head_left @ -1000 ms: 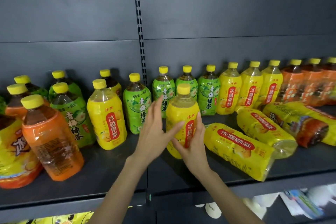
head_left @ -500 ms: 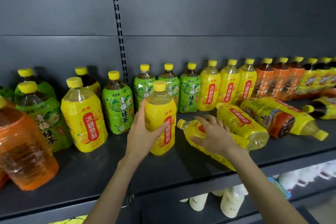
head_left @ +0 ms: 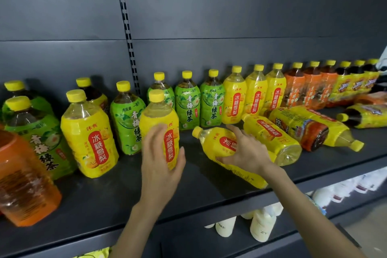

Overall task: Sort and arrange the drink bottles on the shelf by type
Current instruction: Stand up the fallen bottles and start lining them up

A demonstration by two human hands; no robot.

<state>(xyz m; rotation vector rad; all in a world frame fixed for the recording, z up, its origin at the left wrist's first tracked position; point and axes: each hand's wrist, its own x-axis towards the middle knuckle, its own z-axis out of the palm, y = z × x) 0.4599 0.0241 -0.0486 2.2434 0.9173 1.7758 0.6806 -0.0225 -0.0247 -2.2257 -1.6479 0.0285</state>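
An upright yellow pear-drink bottle (head_left: pixel 159 115) with a red label stands at the middle of the dark shelf (head_left: pixel 104 205). My left hand (head_left: pixel 161 163) wraps around its front, with the thumb on the right side. Just to its right a second yellow bottle (head_left: pixel 211 142) lies tilted, cap pointing left. My right hand (head_left: pixel 249 153) grips its body from above, fingers spread, thumb underneath. Along the back wall stand green tea bottles (head_left: pixel 187 100), yellow bottles (head_left: pixel 234 98), orange bottles (head_left: pixel 295 88) and dark tea bottles (head_left: pixel 356 81).
More bottles lie on their sides at the right: a yellow one (head_left: pixel 272 136), a yellow-and-red one (head_left: pixel 303 128), another (head_left: pixel 366 115). At the left stand mixed bottles: orange (head_left: pixel 23 178), green (head_left: pixel 41 140), yellow (head_left: pixel 90 136). White bottles (head_left: pixel 261 226) sit on the lower shelf.
My right hand left the upright yellow bottle, moved right and took hold of the lying yellow bottle. My left hand stayed on the upright one. The view shifted right.
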